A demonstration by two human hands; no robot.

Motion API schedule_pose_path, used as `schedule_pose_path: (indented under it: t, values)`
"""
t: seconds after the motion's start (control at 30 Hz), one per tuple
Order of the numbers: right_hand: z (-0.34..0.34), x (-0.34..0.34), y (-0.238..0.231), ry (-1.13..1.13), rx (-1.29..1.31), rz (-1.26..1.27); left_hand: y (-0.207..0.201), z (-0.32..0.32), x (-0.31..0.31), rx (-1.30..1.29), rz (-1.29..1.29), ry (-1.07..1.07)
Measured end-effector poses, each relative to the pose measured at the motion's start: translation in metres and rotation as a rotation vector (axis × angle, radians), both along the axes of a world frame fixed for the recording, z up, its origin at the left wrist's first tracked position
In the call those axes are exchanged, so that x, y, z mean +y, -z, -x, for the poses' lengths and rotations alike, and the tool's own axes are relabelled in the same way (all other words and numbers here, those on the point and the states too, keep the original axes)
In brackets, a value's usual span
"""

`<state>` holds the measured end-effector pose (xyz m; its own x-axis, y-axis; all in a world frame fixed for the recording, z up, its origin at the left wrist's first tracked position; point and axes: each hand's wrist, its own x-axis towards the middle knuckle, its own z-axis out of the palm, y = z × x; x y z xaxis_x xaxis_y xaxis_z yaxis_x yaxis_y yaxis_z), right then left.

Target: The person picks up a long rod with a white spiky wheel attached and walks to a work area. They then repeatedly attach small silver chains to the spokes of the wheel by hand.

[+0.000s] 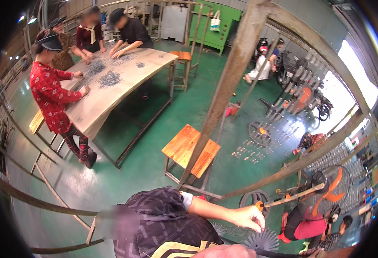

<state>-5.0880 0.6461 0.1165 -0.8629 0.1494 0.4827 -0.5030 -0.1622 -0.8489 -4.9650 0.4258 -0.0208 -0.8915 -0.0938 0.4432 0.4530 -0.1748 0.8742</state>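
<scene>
My left hand (250, 218) reaches across toward the right from a dark, patterned sleeve (159, 210). Its fingers are curled and pinched together, pointing down. What they hold, if anything, is too small to tell. Just below the fingertips stands a grey round piece (262, 243) with many thin teeth spread like a fan; whether the hand touches it is unclear. More thin spiky metal (218, 228) shows beside my sleeve. At the lower edge a strip of skin, seemingly my right hand (225, 252), is cut off, and its fingers are hidden.
Metal frame bars (223, 99) cross in front. A wooden stool (191, 150) stands ahead. At the far left, several people work around a table (133, 81) bearing piles of small dark pieces. An orange-bladed fan (328, 193) stands at right, near other seated people and metal parts on the floor.
</scene>
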Motion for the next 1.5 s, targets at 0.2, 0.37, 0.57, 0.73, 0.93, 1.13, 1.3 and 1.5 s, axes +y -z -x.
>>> schedule_pose_path:
  t: [0.2,0.37,0.57,0.73,0.93,1.13,1.3,1.5]
  values:
    - [-0.013,-0.024,-0.013,0.107,0.0,-0.165,0.0,0.0,-0.006,0.002,0.014,-0.048]
    - [-0.011,-0.026,-0.009,0.127,0.05,-0.197,-0.002,-0.003,-0.007,0.008,0.027,-0.072]
    - [0.02,0.004,0.002,-0.16,-0.04,-0.107,0.006,0.001,0.001,0.041,0.016,-0.055]
    - [0.016,0.0,0.01,0.116,0.052,-0.119,-0.005,-0.012,-0.01,-0.018,0.097,-0.115]
    - [-0.014,-0.024,-0.009,0.062,-0.028,0.015,0.017,0.001,-0.007,-0.07,0.178,-0.182]
    - [-0.014,-0.022,-0.009,-0.001,0.06,0.043,0.058,0.017,0.007,-0.122,0.183,-0.284]
    - [-0.02,-0.025,-0.014,0.028,0.046,0.046,0.077,0.025,0.019,-0.052,0.233,-0.402]
    - [-0.022,-0.026,-0.013,0.033,0.063,0.031,0.089,0.035,0.028,-0.008,0.285,-0.453]
